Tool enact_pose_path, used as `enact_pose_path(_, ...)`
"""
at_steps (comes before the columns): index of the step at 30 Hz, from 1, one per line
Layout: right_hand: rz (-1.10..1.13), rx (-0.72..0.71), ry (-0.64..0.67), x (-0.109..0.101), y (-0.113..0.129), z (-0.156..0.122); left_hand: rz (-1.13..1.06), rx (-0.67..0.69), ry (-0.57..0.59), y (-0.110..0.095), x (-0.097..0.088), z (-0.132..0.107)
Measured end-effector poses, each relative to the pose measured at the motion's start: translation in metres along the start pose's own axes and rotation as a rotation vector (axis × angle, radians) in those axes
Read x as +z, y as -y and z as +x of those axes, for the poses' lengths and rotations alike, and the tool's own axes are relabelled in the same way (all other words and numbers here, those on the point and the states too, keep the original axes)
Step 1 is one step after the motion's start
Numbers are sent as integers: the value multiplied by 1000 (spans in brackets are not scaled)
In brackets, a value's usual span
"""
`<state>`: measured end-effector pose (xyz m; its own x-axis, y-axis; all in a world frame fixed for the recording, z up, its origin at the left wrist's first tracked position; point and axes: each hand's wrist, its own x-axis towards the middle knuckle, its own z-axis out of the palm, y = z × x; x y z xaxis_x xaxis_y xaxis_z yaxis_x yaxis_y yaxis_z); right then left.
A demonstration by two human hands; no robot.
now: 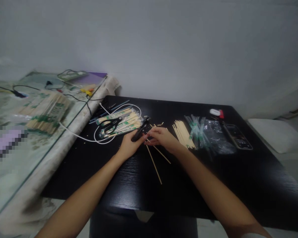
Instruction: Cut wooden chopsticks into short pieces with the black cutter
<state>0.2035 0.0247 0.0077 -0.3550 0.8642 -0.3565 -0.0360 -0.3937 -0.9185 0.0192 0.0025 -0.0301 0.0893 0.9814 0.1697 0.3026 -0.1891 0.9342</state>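
My left hand [128, 144] is closed around a black hand tool [140, 129], perhaps a glue gun or pliers; its exact kind is unclear. My right hand [164, 138] meets it over the table, fingertips pinched together at the upper end of a thin wooden chopstick [154, 162] that slants down toward me. A second chopstick [163, 156] runs out from beneath the right hand. My fingers hide the upper ends of both. Short cut wooden pieces [160, 124] lie just beyond the hands.
Black scissors [111, 125] rest on wrapped chopsticks [129, 119], with a white cable [97, 141] looped around. To the right are bare chopsticks [182, 134], clear wrappers [215, 137], a phone [237, 136] and a white case [215, 112]. A glass-topped table [12, 185] adjoins on the left.
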Motion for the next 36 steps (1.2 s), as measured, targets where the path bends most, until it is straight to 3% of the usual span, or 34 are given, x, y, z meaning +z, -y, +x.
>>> enact_pose_path(5, -109, -31, -13, -1, -8, 3, -2, -52, 1, 7, 2, 2)
enact_pose_path(9, -476, -244, -273, -19, -10, 12, -4, -81, -68, 8, 1, 4)
enact_pose_path(12, -684, -362, -372, -31, -13, 19, -13, -121, -106, 6, 0, 6)
enact_pose_path(21, -809, -376, -487, -30, -10, 18, -33, -169, -105, 11, 1, 5)
enact_pose_path(24, -730, -371, -356, -19, -5, 10, -42, -177, -105, 8, 0, 5)
enact_pose_path(29, -327, -60, 159, 4, -8, 1, -110, -197, -145, 6, 0, 6)
enact_pose_path(31, -274, -49, 186, 9, -10, 0, -134, -201, -164, 7, 0, 5)
enact_pose_path(36, -400, -262, -1, 6, -3, -3, 62, -89, -145, 7, -8, 4)
